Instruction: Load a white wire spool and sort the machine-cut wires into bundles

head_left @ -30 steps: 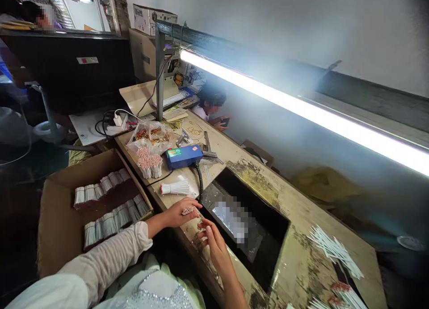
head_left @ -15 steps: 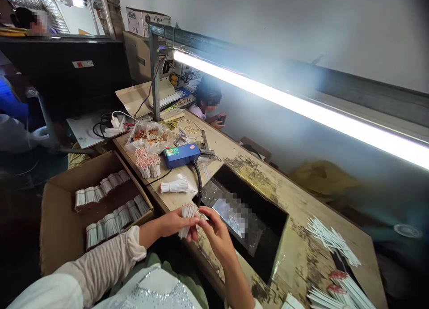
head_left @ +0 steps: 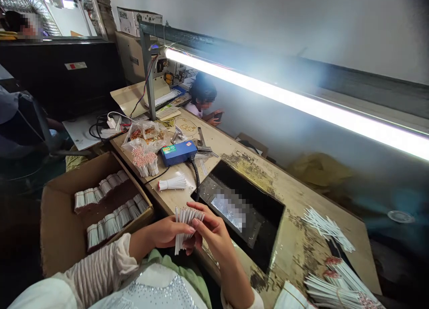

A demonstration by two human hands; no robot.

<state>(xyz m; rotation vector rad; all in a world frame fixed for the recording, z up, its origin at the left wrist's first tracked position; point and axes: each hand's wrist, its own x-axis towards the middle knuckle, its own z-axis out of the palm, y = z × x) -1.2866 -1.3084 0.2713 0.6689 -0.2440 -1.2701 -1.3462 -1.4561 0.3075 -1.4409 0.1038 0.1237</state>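
Observation:
Both my hands hold one bundle of thin white sticks point(head_left: 183, 222) over the table's near edge. My left hand point(head_left: 169, 232) wraps round its left side, thumb across the front. From the right, my right hand point(head_left: 211, 230) grips the same bundle, fingers behind it and thumb in front. Just beyond my hands, a tied white bundle with a reddish end point(head_left: 172, 183) lies on the table point(head_left: 248, 166). Pink-tipped bundles point(head_left: 145, 160) stand farther back, beside a blue box point(head_left: 178, 153).
At the left, an open cardboard box point(head_left: 56, 228) holds rows of white bundles. A dark recess point(head_left: 268, 228) is sunk in the table. Loose white sticks point(head_left: 328, 228) lie at the right. A lit tube point(head_left: 284, 92) spans above. Another person point(head_left: 203, 94) sits beyond the table.
The bundle in my hands has spread wider, and my right hand now wraps round its side. The view has shifted slightly.

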